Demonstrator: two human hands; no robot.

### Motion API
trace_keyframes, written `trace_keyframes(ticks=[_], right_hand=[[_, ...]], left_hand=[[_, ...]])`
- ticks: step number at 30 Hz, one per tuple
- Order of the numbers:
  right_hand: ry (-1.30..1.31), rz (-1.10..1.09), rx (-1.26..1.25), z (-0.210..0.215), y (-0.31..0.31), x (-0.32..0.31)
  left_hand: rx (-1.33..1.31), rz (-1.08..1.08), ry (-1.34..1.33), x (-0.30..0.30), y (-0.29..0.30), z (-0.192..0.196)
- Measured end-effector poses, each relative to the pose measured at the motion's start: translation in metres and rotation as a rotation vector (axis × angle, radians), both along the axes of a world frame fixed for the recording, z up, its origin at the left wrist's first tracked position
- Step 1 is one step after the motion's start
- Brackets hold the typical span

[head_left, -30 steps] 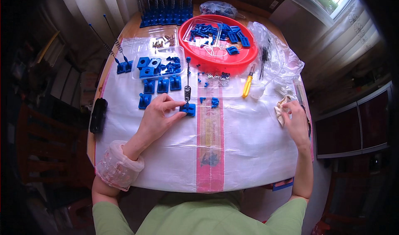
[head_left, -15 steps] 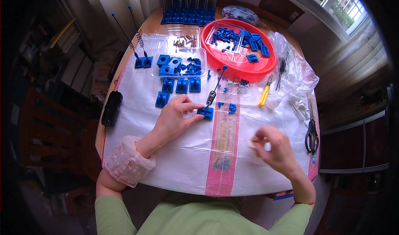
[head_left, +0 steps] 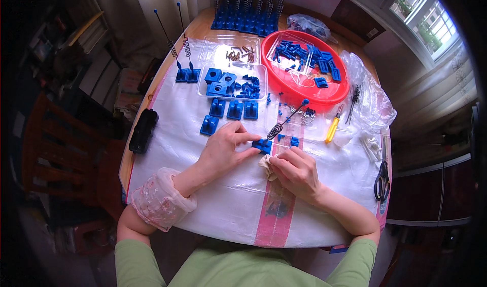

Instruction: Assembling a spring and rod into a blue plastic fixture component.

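My left hand (head_left: 223,152) grips the left side of a small blue plastic base (head_left: 260,145) between thumb and fingers. From that base a black coil spring (head_left: 274,131) with a thin rod and a blue ball on top leans to the right. Close by, my right hand (head_left: 297,171) pinches a crumpled cream cloth (head_left: 266,167) just below the base; whether the cloth touches it I cannot tell. Several blue bases with upright clips (head_left: 235,109) sit beyond my left hand. A few small blue pieces (head_left: 294,142) lie right of the spring.
Clear plastic boxes hold blue parts (head_left: 219,86) and brass-coloured pins (head_left: 241,54). Behind them stand a red tray (head_left: 332,100) of blue pieces and rows of spring assemblies (head_left: 243,23). At right are a yellow-handled screwdriver (head_left: 333,129) and scissors (head_left: 381,183); a black case (head_left: 144,131) lies left.
My right hand has moved left with the cloth, up to the blue base. My left hand keeps its hold, and the spring rod leans further right. The whole view has shifted slightly.
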State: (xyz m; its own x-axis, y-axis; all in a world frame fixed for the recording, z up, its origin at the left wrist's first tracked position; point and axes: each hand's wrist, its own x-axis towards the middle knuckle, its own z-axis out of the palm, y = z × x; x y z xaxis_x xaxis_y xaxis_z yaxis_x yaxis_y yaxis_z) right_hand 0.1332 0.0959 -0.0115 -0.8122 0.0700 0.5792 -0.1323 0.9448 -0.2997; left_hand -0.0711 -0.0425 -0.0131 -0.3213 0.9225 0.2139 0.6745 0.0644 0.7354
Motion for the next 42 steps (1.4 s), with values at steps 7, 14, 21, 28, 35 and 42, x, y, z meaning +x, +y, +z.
trace_keyframes(ticks=[7, 14, 21, 28, 35, 42], right_hand=[[0.018, 0.050, 0.057, 0.001, 0.008, -0.008], [0.013, 0.034, 0.056, -0.002, 0.009, -0.013], [-0.025, 0.022, 0.013, -0.005, 0.010, -0.014], [-0.057, 0.015, 0.031, -0.003, 0.009, -0.014], [-0.077, 0.021, 0.052, -0.004, 0.010, -0.012], [-0.104, 0.021, 0.037, -0.003, 0.011, -0.008]], left_hand=[[0.006, -0.008, 0.004, 0.000, 0.000, 0.002], [0.020, -0.017, -0.006, 0.001, 0.000, 0.003], [-0.014, -0.011, -0.015, 0.000, 0.000, 0.003], [0.005, -0.015, 0.023, 0.000, 0.001, 0.003], [0.011, -0.013, 0.029, 0.000, 0.001, 0.002], [0.002, -0.008, 0.003, 0.000, 0.001, 0.003]])
